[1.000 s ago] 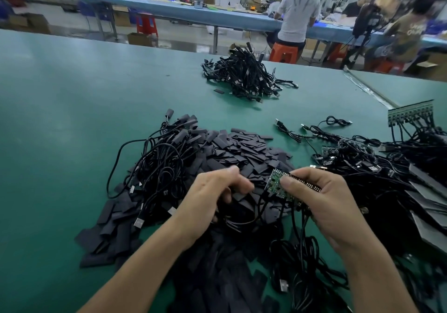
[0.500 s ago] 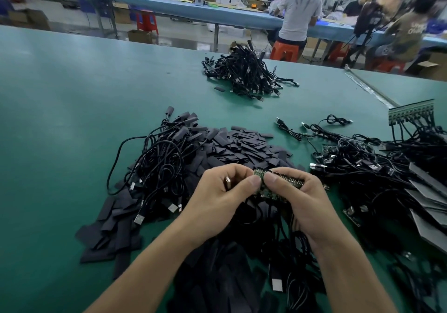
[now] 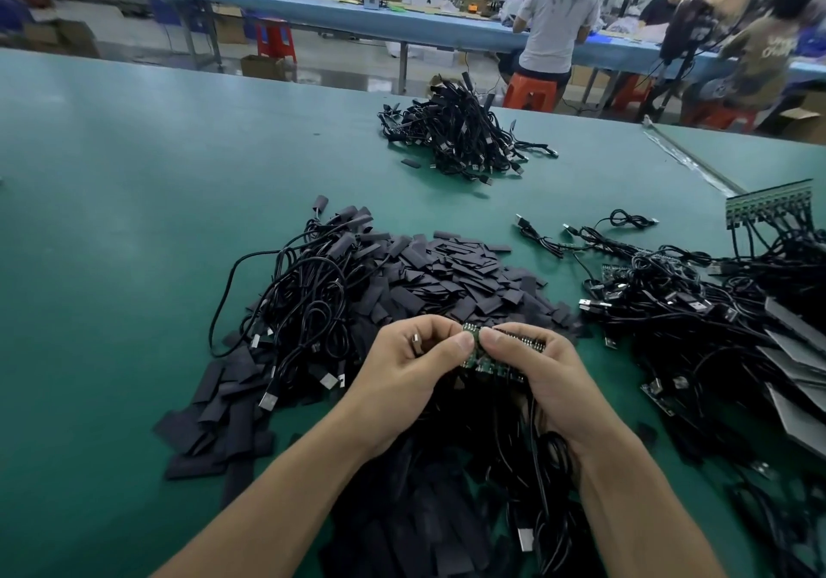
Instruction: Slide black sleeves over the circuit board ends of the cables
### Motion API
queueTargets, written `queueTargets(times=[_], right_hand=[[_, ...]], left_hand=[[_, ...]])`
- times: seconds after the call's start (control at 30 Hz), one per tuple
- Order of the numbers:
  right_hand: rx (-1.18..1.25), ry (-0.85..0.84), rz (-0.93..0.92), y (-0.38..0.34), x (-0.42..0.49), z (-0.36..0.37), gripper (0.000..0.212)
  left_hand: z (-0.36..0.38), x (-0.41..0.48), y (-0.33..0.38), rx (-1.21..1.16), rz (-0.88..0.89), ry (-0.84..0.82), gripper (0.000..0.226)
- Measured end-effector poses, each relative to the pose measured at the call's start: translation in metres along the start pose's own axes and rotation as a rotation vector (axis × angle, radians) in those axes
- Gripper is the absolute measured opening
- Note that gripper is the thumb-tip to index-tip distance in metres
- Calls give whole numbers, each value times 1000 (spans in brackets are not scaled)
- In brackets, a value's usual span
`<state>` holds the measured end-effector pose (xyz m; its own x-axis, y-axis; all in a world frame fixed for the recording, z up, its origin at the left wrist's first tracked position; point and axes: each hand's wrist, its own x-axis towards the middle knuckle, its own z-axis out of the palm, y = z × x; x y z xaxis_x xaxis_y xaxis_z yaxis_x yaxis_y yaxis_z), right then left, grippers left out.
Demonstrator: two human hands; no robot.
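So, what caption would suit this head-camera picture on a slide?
The left hand and right hand pinch a green circuit board strip over a heap of black sleeves on the green table.

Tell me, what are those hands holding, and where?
A green circuit board strip. The left hand pinches its left end; the right hand grips its right side.

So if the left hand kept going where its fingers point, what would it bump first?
The left hand points rightward, so it would first meet the green circuit board it seems to be pinching, then probably the right hand just behind.
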<state>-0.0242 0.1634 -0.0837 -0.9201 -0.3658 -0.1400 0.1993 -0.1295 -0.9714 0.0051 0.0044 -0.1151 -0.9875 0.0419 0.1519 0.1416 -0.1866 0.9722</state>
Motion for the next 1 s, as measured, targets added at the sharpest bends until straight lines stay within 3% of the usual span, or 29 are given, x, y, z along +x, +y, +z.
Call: queueTargets(times=[0.37,0.47,0.57,0.67,0.87,1.0], right_hand=[[55,27,1,7,4,3,7],[42,6,10,7,5,1,26],[42,-8,27,7,5,0,48],[91,-41,64,6,4,1,53],[151,-72,77,7,1,2,51],[198,-90,96,9,-1,10,28]], left_hand=[[1,5,0,-58,-95,24,12],[1,4,-2,-49,-69,40,22],[0,4,0,-95,-75,31,20],[-2,5,3,-180,-107,12,20],[-4,3,7,-235,-121,-20,14],[-6,1,8,-312,-154,-24,13]])
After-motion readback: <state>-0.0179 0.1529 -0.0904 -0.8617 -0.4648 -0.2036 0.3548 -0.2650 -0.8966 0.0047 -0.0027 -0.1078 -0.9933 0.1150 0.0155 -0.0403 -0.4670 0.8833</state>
